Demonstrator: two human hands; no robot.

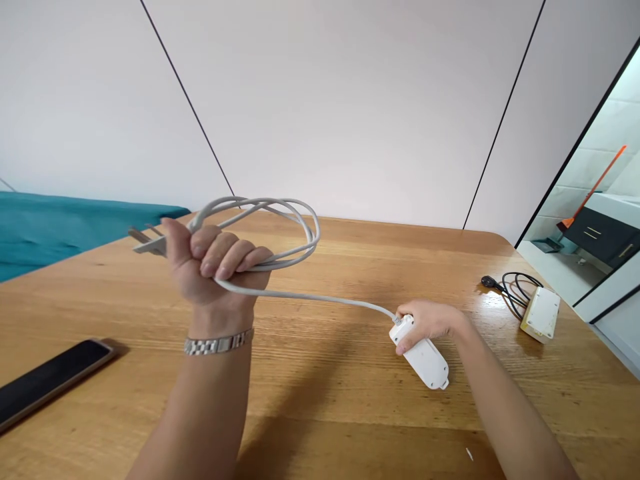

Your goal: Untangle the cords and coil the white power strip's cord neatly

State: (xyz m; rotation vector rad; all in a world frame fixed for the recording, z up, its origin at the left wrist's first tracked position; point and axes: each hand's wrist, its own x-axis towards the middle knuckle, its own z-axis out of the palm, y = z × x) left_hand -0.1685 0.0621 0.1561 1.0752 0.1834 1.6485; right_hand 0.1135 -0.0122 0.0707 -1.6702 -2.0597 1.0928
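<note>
My left hand point(220, 267) is raised above the table, its fingers wrapped round a looped grey-white cable point(305, 250). The plug point(150, 241) with its metal prongs sticks out past my thumb on the left. From the bottom of that fist, one stretch of cable runs right to a white power strip point(427, 360). My right hand point(425, 323) grips the strip near the end where the cable enters. The strip shows a plain face with screw holes; no sockets are visible on it. A metal watch band circles my left wrist.
A second white power strip point(543, 312) with a black cable and plug point(489, 281) lies at the table's right. A dark phone-like device point(50, 380) rests at the left on the wooden table point(360, 413). Behind are a teal seat point(75, 223) and a pale wall.
</note>
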